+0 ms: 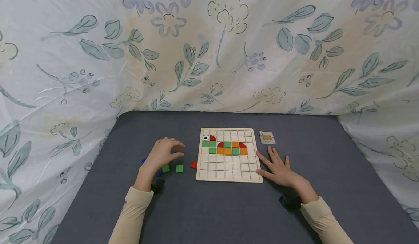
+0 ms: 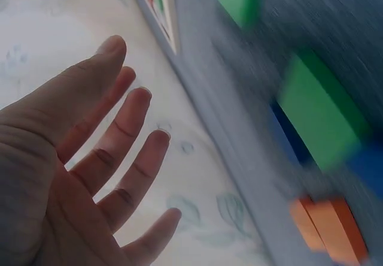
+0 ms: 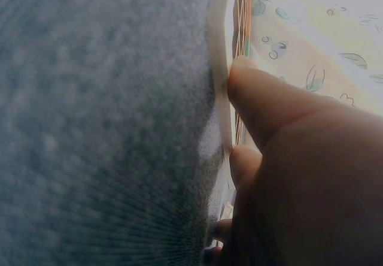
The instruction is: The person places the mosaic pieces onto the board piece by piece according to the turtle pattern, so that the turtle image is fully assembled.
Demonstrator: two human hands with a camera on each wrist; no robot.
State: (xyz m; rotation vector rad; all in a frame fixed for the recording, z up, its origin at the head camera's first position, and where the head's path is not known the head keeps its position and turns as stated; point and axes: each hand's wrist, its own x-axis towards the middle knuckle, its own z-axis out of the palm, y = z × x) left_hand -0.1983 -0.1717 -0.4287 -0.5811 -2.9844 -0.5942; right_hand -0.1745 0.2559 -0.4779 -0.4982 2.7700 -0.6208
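Observation:
A wooden grid board (image 1: 229,175) lies on the table, with red, green and orange pieces and a round eye piece (image 1: 205,138) set in its upper rows. My right hand (image 1: 278,169) touches the board's right edge with its thumb and a finger; the right wrist view shows these fingertips against the rim (image 3: 222,68). Left of the board, my left hand (image 1: 162,154) is held over the table, fingers loosely bent and nothing between them. Below it lie green blocks (image 1: 179,168). The left wrist view shows a green block (image 2: 320,113) and orange blocks (image 2: 338,230) beside that hand.
A small picture card (image 1: 267,137) lies right of the board's upper corner. One red piece (image 1: 194,164) sits at the board's left edge. Blue pieces (image 1: 159,172) are partly hidden by the left arm. A flowered cloth (image 1: 229,73) hangs behind the dark table (image 1: 229,211).

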